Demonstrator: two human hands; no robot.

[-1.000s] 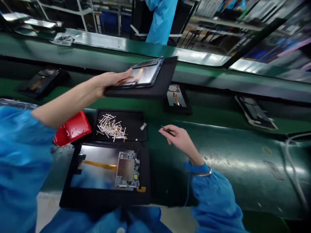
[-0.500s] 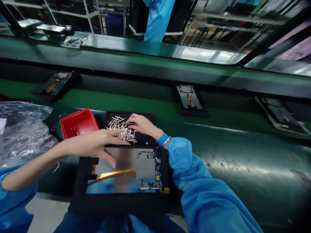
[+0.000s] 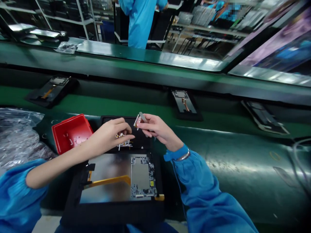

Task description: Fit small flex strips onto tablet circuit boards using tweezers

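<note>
My right hand point(image 3: 156, 127) is raised over the right side of a black tray point(image 3: 143, 142). Between its fingertips are a small white strip point(image 3: 136, 121) and a slim grey tool point(image 3: 143, 116), whose exact kind I cannot make out. My left hand point(image 3: 115, 132) hovers over the tray's left part, its fingers bent and its thumb stretched apart from them. It partly hides a pile of small white and orange flex strips point(image 3: 125, 144). Nearer me lies an opened tablet point(image 3: 109, 165) in a black holder, with a circuit board point(image 3: 141, 176) and an orange ribbon cable point(image 3: 109, 182).
A red bin point(image 3: 73, 131) with a few small scraps stands left of the tray, beside clear plastic bags point(image 3: 19, 136). Along the green belt lie further opened tablets point(image 3: 52, 89), point(image 3: 184, 105), point(image 3: 264, 116). A person in blue point(image 3: 139, 24) stands beyond the bench.
My right hand has lifted from the pile and moved right, bringing up a white strip and the grey tool. My left hand has moved from above the tablet to the pile.
</note>
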